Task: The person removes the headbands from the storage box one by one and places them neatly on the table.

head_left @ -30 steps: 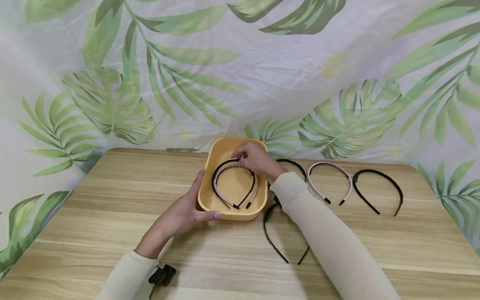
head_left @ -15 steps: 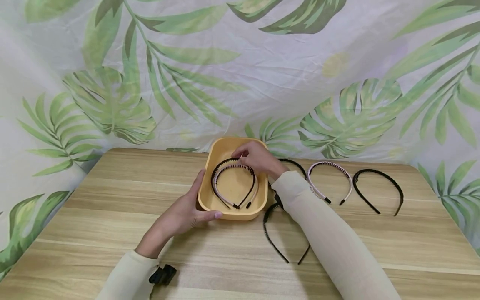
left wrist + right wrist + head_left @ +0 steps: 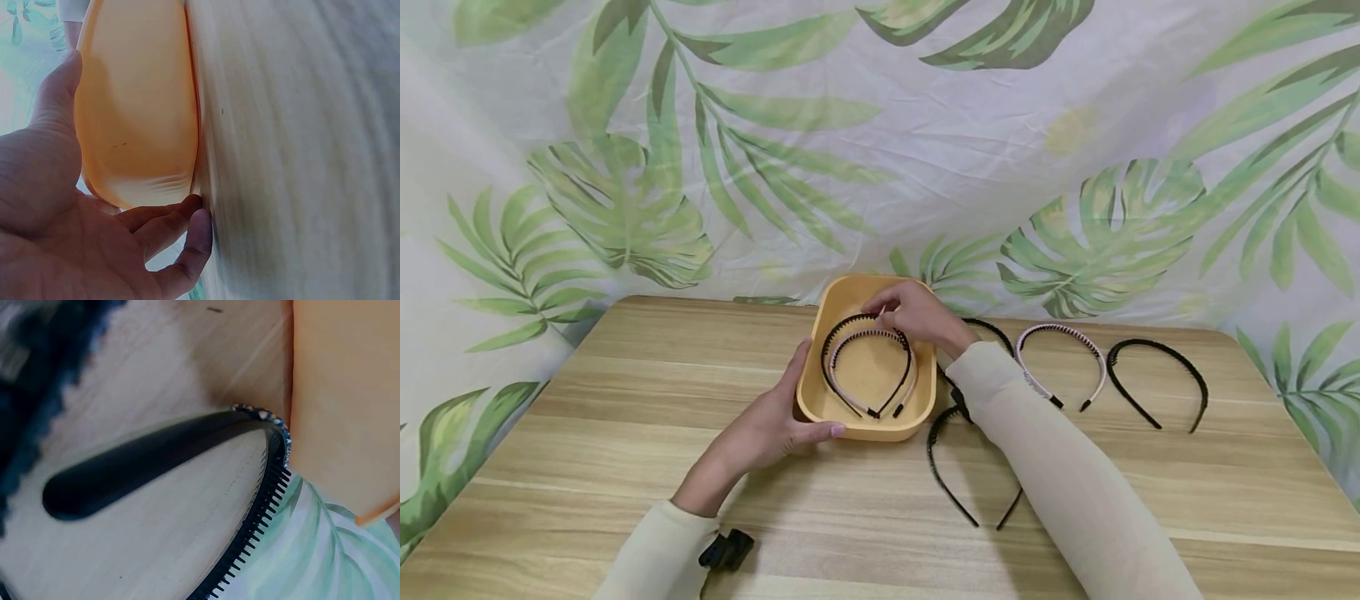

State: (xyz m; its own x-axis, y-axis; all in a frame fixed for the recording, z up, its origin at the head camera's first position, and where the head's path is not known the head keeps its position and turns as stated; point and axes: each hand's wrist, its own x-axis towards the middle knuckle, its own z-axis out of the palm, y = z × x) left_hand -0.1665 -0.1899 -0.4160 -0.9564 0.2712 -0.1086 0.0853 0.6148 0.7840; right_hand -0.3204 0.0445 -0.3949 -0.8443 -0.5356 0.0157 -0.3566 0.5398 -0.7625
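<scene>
My left hand (image 3: 775, 421) holds the near left corner of a yellow plastic box (image 3: 880, 432), thumb along its front and fingers at its left side. In the left wrist view its fingertips lie low between the box wall (image 3: 137, 125) and the tabletop. Reaching over the box's far right part, my right hand (image 3: 917, 317) pinches the top of a black toothed headband (image 3: 850, 319) inside it. A pale pink headband (image 3: 868, 333) with black teeth lies in the box too, overlapping the black one. The right hand itself is outside the right wrist view.
Right of the box lie a black headband (image 3: 992, 325), a pale pink headband (image 3: 1030, 383) and another black headband (image 3: 1172, 354). A further black headband (image 3: 936, 467) sits nearer, partly under the right sleeve. A leaf-print cloth (image 3: 925, 167) hangs behind the wooden table (image 3: 850, 533).
The black headband in the box has shifted very slightly to the left and away, with the right hand still on it. The left hand and the box have stayed put.
</scene>
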